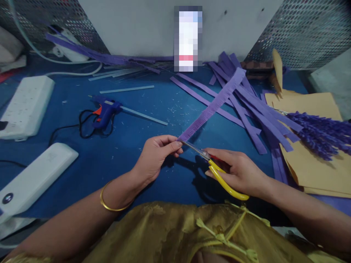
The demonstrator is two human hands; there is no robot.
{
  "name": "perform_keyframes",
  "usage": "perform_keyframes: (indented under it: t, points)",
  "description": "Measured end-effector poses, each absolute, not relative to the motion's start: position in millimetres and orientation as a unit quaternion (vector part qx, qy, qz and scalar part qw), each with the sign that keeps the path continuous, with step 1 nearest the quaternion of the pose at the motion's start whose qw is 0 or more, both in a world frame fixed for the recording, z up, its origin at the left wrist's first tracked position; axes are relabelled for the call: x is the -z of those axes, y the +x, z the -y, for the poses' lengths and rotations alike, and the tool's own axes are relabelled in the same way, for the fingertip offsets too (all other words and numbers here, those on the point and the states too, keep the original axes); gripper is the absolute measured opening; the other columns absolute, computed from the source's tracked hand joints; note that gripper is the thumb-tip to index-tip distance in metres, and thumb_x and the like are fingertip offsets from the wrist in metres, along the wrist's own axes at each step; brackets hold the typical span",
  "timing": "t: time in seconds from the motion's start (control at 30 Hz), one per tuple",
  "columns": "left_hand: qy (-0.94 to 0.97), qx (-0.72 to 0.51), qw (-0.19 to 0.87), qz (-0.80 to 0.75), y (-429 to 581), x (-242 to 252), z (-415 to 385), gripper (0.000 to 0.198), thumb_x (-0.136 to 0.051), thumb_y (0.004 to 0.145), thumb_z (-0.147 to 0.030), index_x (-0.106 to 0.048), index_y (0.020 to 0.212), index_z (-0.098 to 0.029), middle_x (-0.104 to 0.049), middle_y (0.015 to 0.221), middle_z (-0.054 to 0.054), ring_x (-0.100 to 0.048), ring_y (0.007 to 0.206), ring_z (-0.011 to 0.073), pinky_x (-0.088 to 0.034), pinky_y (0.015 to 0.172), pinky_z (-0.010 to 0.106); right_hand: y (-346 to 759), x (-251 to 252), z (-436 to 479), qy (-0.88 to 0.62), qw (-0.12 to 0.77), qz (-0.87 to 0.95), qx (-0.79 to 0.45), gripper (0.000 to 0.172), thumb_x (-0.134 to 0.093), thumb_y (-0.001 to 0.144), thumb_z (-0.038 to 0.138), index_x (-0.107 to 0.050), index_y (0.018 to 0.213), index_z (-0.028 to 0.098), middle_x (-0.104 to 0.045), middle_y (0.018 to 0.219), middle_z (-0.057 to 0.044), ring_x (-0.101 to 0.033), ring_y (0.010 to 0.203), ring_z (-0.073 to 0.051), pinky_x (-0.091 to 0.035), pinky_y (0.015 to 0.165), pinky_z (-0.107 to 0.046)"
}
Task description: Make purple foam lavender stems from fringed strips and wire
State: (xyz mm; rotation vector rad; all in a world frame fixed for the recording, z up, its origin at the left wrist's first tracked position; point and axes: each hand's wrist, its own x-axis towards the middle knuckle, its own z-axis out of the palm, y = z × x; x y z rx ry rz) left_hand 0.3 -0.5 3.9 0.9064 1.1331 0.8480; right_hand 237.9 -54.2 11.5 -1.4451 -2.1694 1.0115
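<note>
Fringed purple strip (212, 105), left hand (153, 156) pinching its end, right hand (242, 171) gripping scissors (212, 165)

The left hand (156, 155) hides one end of the fringed strip (211, 108).

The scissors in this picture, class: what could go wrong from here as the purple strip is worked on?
1. The scissors reach right to the fingertips of the left hand, so a slip might nick them.
2. The held purple strip is finely slit; one overly deep cut could sever it.
3. The glue gun lies nearby with its cord looped; a sleeve or arm might snag it.
</note>
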Motion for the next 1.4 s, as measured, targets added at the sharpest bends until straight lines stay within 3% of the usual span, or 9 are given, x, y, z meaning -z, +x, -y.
perform_keyframes:
  t: [0.17, 0.97, 1.4]
  points:
    - [0.410, -0.369, 0.664, -0.505, 0.1, -3.8, 1.3, 0.012, -0.078, 0.071, -0.027, -0.073, 0.066, -0.017, -0.067, 0.062, 0.001, -0.055, 0.057, 0.0111, -0.044, 0.059, 0.024, 238.7, -14.3, 54.1, -0.503, 0.169, 0.772, -0.349, 0.043, -0.062, 0.091, 0.046, -0.066, 0.124, 0.018, -0.071, 0.083, -0.004, -0.057, 0.061, -0.013, -0.043, 0.058, -0.023]
    - [0.399, -0.384, 0.668, -0.497, 0.5, -2.5, 0.9, 0.012, -0.078, 0.075, -0.028, -0.075, 0.069, -0.017, -0.067, 0.063, 0.000, -0.056, 0.059, 0.0098, -0.045, 0.059, 0.022, 240.2, -11.9, 53.8, -0.508, 0.171, 0.757, -0.373, 0.041, -0.061, 0.092, 0.046, -0.068, 0.121, 0.018, -0.071, 0.084, -0.005, -0.059, 0.065, -0.013, -0.045, 0.060, -0.021]
    - [0.388, -0.370, 0.701, -0.471, -0.7, -2.5, -1.1, 0.018, -0.076, 0.076, -0.027, -0.071, 0.063, -0.017, -0.063, 0.058, -0.001, -0.051, 0.055, 0.0077, -0.040, 0.056, 0.020, 238.8, -15.2, 50.7, -0.481, 0.187, 0.659, -0.547, 0.026, -0.065, 0.089, 0.040, -0.070, 0.098, 0.016, -0.066, 0.088, -0.002, -0.058, 0.074, -0.014, -0.047, 0.065, -0.021]
